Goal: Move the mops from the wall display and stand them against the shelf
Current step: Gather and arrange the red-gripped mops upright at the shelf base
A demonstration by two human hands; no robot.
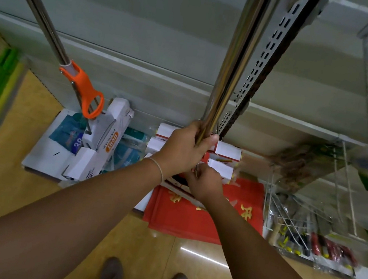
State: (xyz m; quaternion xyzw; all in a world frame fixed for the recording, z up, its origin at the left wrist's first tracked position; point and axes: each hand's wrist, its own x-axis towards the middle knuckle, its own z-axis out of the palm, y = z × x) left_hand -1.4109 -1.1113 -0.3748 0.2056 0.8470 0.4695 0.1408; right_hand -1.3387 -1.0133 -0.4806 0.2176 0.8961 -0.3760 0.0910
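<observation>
Mop pole (pixel 233 75) upright at frame centre against the shelf upright (pixel 265 63), second mop (pixel 51 31) leaning at upper left, boxes (pixel 225 154) on the floor (pixel 27 192) behind both hands (pixel 186 151), tool rack (pixel 307 234) at right.

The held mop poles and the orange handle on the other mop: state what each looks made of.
Mop poles: polished metal, probably steel, with mirror-like streaked reflections; left hand grips them. Orange handle: looks like moulded plastic, with uniform colour and a smooth, softly glossy loop.
</observation>
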